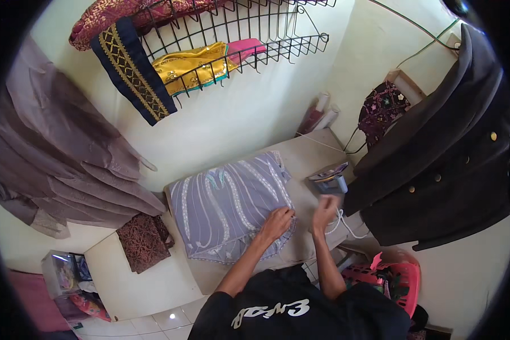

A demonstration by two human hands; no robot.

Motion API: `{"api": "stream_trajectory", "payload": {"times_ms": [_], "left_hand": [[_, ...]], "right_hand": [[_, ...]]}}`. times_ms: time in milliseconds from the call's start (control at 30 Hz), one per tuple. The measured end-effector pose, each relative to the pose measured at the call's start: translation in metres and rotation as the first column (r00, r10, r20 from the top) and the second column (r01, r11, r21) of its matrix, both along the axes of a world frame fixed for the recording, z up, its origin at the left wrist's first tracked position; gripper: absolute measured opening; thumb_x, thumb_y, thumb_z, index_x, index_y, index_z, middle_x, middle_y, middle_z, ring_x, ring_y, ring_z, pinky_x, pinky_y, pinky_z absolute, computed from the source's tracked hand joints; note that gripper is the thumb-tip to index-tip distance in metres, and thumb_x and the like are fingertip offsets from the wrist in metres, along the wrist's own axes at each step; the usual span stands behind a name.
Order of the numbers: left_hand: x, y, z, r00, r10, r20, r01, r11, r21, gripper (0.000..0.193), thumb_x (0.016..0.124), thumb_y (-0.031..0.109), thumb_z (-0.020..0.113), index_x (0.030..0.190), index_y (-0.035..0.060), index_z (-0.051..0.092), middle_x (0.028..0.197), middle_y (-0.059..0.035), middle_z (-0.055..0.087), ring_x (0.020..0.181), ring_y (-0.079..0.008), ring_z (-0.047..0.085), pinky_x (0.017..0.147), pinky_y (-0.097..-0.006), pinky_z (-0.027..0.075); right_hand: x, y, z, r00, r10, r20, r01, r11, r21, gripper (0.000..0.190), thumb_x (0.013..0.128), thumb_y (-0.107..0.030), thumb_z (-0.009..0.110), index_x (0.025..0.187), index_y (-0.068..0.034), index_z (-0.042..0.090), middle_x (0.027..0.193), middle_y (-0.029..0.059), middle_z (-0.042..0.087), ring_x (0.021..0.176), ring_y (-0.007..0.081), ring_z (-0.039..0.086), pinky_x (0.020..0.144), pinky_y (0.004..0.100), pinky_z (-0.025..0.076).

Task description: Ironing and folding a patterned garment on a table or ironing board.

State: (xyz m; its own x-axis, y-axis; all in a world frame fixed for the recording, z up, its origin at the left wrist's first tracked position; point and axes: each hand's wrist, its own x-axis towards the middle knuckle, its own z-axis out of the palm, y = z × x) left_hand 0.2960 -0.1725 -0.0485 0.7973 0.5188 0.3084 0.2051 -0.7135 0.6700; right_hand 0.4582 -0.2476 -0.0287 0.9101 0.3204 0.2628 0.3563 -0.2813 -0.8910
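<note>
A folded grey-lilac cloth (233,199) with white embroidered bands and a frilled lower edge lies on the padded tabletop (304,242) before me. My left hand (278,223) rests on its right edge with the fingers curled; whether they pinch the fabric is not clear. To the right of the cloth, my right hand (326,212) is raised and blurred, so I cannot see if it holds anything. Just beyond it stands a small open container (329,180) with a light-blue item at its side. White cord (342,223) lies beside my right wrist.
A black wire rack (276,46) with folded garments hangs above. Dark coat (429,148) hangs close on the right, mauve dress (68,153) on the left. A brown patterned cloth (144,242) lies on the white table (140,293). A pink basket (408,284) stands at lower right.
</note>
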Motion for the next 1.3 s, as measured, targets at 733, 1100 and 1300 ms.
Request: {"api": "stream_trajectory", "payload": {"times_ms": [733,1100,1300], "left_hand": [[-0.168,0.135,0.046,0.919,0.301,-0.256,-0.265,0.95,0.165,0.047,0.08,0.036,0.075,0.116,0.008,0.066,0.116,-0.0182,0.062,0.113,-0.0357,0.057,0.096,-0.0426,0.045],[-0.159,0.076,0.064,0.874,-0.143,-0.465,-0.019,0.945,-0.326,0.025,0.076,0.02,0.078,0.09,0.0024,0.069,0.073,-0.0129,0.066,0.067,-0.0279,0.062,0.066,-0.0383,0.049],[-0.158,0.055,0.058,0.747,-0.566,-0.35,0.142,0.649,-0.748,0.026,0.076,0.024,0.081,0.082,0.0026,0.068,0.073,-0.0022,0.068,0.064,-0.0099,0.059,0.059,-0.0277,0.046]], "right_hand": [[0.042,-0.011,-0.002,0.175,0.774,-0.608,-0.971,0.238,0.023,0.026,0.096,-0.021,0.05,0.097,0.0,0.064,0.086,-0.0018,0.059,0.081,0.0087,0.049,0.073,0.0277,0.043],[-0.025,0.115,0.003,0.727,0.556,-0.403,-0.671,0.7,-0.245,0.038,0.093,-0.027,0.062,0.121,-0.002,0.057,0.081,0.0069,0.063,0.067,0.0123,0.057,0.06,0.028,0.046],[-0.04,0.105,-0.01,0.473,0.827,-0.304,-0.865,0.501,0.017,0.04,0.088,-0.019,0.071,0.12,-0.001,0.057,0.083,0.0053,0.065,0.072,0.0145,0.06,0.065,0.0295,0.049]]}}
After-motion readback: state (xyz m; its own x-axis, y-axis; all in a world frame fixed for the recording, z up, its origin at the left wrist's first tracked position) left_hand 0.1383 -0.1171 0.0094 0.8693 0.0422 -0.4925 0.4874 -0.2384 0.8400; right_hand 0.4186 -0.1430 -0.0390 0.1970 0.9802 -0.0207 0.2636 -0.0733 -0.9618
